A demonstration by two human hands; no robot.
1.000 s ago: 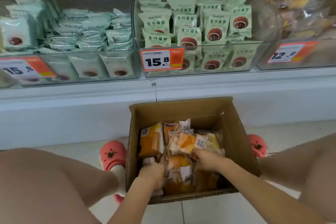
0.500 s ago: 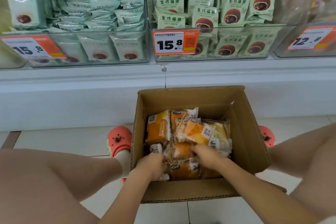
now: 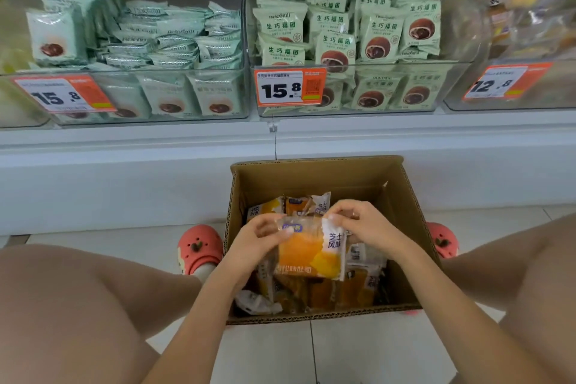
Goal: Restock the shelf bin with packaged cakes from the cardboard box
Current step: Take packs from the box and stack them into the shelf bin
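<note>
Fingers of both hands pinch glossy orange cake packet (image 3: 310,251) over corrugated box (image 3: 314,174).

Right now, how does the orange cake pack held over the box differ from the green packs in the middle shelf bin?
The orange cake pack is part clear film showing an orange cake; the green packs are opaque mint with a printed brown bun. The orange cake pack is pinched at its top corners by the left hand and right hand above the cardboard box; the green packs stand stacked in rows behind the 15.8 price tag. Both are sealed pouches with printed Chinese text.
</note>
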